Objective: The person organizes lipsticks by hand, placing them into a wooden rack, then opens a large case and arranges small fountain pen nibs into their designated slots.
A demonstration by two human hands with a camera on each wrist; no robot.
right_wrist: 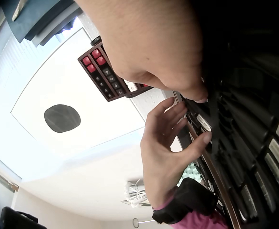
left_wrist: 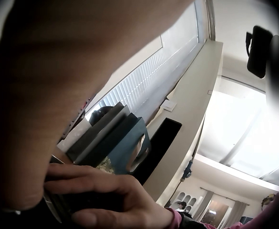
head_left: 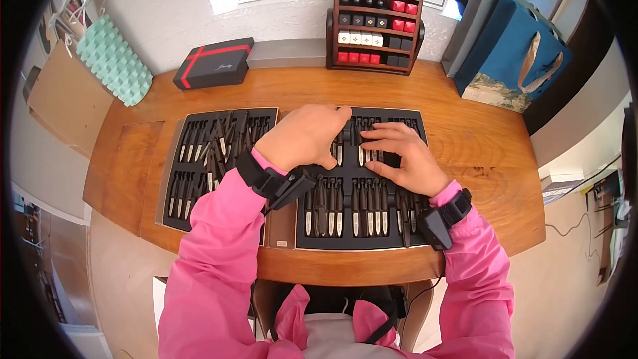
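Note:
Two shallow black trays lie side by side, the left tray [head_left: 174, 207] and the right tray [head_left: 319, 242]. Both hold rows of slim black pen-like sticks [head_left: 321, 207] with white labelled ends. Over the right tray's upper left compartment my left hand [head_left: 302, 136] arches, thumb spread from the fingers, a labelled stick [right_wrist: 204, 122] showing close by. My right hand [head_left: 409, 163] is over the upper right compartment, fingers stretched left across the sticks there and thumb lower down. Its fingertips overlap the stick tops, and whether it grips one I cannot tell.
A wooden rack [head_left: 375, 30] of dice-like cubes and balls stands at the back. Left of it lies a black box [head_left: 214, 63] with red ribbon, near a mint textured cylinder [head_left: 114, 60]. Blue gift bags [head_left: 508, 53] stand at back right. Loose sticks [head_left: 218, 149] pile crosswise in the left tray.

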